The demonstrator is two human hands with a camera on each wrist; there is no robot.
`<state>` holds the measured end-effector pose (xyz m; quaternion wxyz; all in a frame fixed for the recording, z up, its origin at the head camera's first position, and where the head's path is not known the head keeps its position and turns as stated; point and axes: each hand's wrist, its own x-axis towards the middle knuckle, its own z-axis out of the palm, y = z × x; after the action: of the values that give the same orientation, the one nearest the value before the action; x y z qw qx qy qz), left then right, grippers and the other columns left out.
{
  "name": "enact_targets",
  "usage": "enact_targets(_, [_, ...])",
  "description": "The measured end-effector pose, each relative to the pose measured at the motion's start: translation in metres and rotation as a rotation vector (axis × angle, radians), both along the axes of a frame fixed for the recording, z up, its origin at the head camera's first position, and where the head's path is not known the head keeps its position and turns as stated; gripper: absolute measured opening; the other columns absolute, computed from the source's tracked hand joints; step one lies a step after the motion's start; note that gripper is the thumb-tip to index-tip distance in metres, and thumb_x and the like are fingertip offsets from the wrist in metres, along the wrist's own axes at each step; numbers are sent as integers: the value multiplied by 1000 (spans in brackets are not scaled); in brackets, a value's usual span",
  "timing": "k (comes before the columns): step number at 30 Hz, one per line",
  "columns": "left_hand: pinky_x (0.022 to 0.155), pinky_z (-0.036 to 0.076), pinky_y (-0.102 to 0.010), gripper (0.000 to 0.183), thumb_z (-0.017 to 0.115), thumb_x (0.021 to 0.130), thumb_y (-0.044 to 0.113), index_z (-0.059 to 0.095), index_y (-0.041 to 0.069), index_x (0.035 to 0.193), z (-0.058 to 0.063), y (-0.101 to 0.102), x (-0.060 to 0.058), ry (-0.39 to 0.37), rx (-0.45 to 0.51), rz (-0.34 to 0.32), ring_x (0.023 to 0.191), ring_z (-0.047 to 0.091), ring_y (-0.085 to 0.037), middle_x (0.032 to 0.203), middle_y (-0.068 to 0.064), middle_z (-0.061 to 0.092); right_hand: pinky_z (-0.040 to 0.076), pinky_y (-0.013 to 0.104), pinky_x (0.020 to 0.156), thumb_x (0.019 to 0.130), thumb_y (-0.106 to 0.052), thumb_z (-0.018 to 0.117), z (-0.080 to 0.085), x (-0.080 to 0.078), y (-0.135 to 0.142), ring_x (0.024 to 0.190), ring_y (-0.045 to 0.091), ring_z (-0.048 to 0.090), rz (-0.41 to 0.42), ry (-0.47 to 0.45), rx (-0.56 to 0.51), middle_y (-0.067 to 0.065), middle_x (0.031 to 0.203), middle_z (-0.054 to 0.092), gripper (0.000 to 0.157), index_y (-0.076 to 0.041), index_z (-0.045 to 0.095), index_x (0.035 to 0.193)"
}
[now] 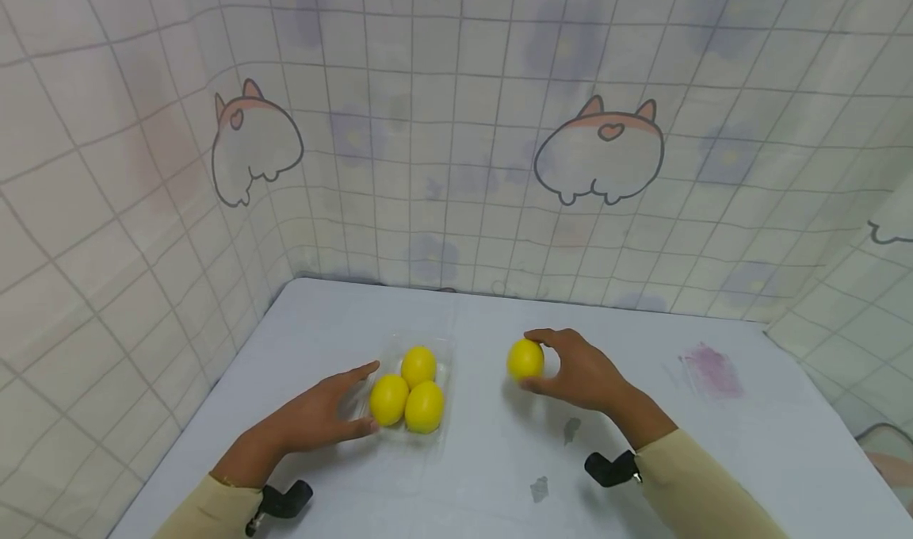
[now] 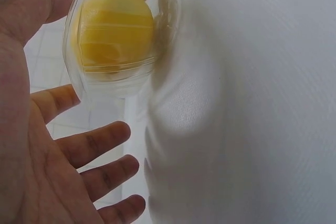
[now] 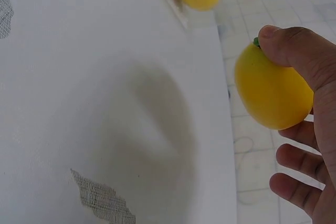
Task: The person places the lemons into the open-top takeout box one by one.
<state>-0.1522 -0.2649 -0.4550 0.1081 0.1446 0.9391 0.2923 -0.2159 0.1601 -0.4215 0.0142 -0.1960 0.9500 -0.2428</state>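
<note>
A clear plastic container [image 1: 445, 365] sits on the table and holds three yellow lemon-like fruits [image 1: 424, 407]. At its left side is my left hand [image 1: 314, 412], thumb and forefinger spread at the container's edge; the other fingers extend apart in the left wrist view. Whether the fingertips press on the plastic is hard to tell. To the right of the container, my right hand [image 1: 581, 372] pinches another yellow lemon-like fruit [image 3: 273, 87] between thumb and fingers, holding it above the table. A small green stem shows on that fruit, by the thumb tip.
The white table [image 1: 492, 460] has a pink stain [image 1: 713, 371] on the right and grey worn patches [image 1: 539, 489] in front. A gridded curtain [image 1: 456, 127] with cartoon animals hangs behind and at both sides. Part of another person's body [image 1: 891, 469] shows at the right edge.
</note>
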Motion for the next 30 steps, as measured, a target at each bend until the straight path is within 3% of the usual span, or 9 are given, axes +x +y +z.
enact_targets(21, [118, 27, -61, 96, 77, 84, 60, 33, 27, 162, 1, 3, 1, 5, -13, 21, 149, 32, -35, 163, -8, 36, 51, 51, 99, 77, -55, 86, 2, -4, -44, 126, 22, 56, 25, -25, -10, -1, 139, 59, 76, -33, 59, 144])
enact_targets(30, [118, 28, -61, 96, 77, 84, 61, 33, 26, 162, 0, 2, 1, 11, -22, 22, 149, 33, -35, 163, -8, 36, 51, 49, 98, 78, -55, 85, 3, -9, -59, 125, 26, 56, 55, -47, -28, 4, 139, 59, 76, -32, 58, 145])
